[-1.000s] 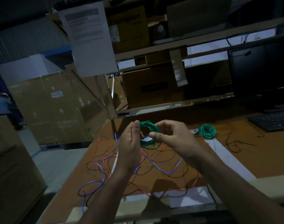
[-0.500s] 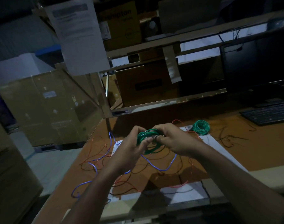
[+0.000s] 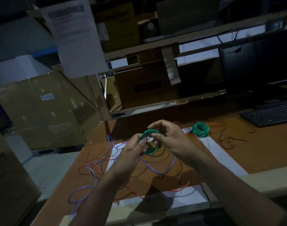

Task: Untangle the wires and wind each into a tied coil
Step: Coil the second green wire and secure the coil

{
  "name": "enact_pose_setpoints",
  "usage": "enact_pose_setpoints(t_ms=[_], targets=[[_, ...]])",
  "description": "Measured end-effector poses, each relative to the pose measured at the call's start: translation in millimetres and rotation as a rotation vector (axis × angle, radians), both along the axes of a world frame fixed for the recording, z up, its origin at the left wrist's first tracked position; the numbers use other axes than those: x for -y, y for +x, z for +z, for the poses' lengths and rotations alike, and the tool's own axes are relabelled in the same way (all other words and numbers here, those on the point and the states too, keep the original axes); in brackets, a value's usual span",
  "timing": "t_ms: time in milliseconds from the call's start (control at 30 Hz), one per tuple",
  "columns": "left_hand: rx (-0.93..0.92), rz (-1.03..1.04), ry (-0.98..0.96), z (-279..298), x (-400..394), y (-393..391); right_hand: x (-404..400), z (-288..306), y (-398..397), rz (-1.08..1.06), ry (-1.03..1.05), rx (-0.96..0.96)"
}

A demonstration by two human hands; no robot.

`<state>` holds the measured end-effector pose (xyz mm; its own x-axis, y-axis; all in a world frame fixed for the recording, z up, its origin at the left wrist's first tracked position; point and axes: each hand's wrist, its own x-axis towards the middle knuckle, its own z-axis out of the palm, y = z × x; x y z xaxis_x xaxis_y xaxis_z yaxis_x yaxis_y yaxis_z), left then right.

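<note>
The bench (image 3: 262, 154) gives you open room to your right, out toward the keyboard (image 3: 270, 114), but its left edge runs close beside the loose wires, and the blue wire (image 3: 157, 167) already loops to that edge, so a careless tug could drag a strand over the side. The shelf rail just beyond your hands limits how far forward you can reach. The tangle of red, blue and dark wires lies spread on the bench directly under your hands; if a free tail of the coil you hold drops into it, it may snag and pull the loops open. A finished green coil (image 3: 201, 129) sits on the bench near your right wrist, apart from the tangle; keep your forearm from sweeping it. The green coil in hand (image 3: 150, 141) is held above the bench: your left hand (image 3: 131, 154) pinches its near side with curled fingers, and your right hand (image 3: 170, 137) curls over its top, fingers pinching at the wire. Likely you are tying it off; slacken either grip and the springy turns will probably fan out.
</note>
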<state>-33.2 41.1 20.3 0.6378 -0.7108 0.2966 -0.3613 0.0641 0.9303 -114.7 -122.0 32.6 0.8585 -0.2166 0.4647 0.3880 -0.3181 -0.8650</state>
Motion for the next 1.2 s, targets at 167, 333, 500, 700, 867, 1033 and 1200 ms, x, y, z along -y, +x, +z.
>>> enact_pose_setpoints(t_ms=[167, 333, 500, 700, 867, 1033, 1200], targets=[[-0.333, -0.260, 0.083, 16.0, -10.9, 0.6, 13.4, 8.0, -3.4, 0.012, -0.278, -0.006], [-0.205, -0.065, 0.086, 15.8, 3.6, -8.0, 12.9, 7.5, -5.8, -0.044, -0.416, 0.006], [-0.239, -0.044, -0.173, 3.2, 15.3, -3.1, 5.4, -4.6, -5.2, -0.287, -0.442, 0.058], [-0.042, 0.060, -0.124, 0.8, 24.0, -9.7, 8.8, -14.5, -4.0, -0.294, -0.249, 0.110], [-0.069, 0.014, -0.071, -3.6, 25.1, -5.3, 14.1, -14.2, -4.6, -0.161, -0.074, 0.071], [-0.223, -0.022, 0.024, 1.9, 28.4, 1.8, 28.6, -10.7, -12.5, -0.138, -0.272, -0.016], [-0.345, -0.055, 0.019, 8.1, 40.8, 1.8, 41.0, -12.2, -11.7, -0.147, -0.353, 0.019]])
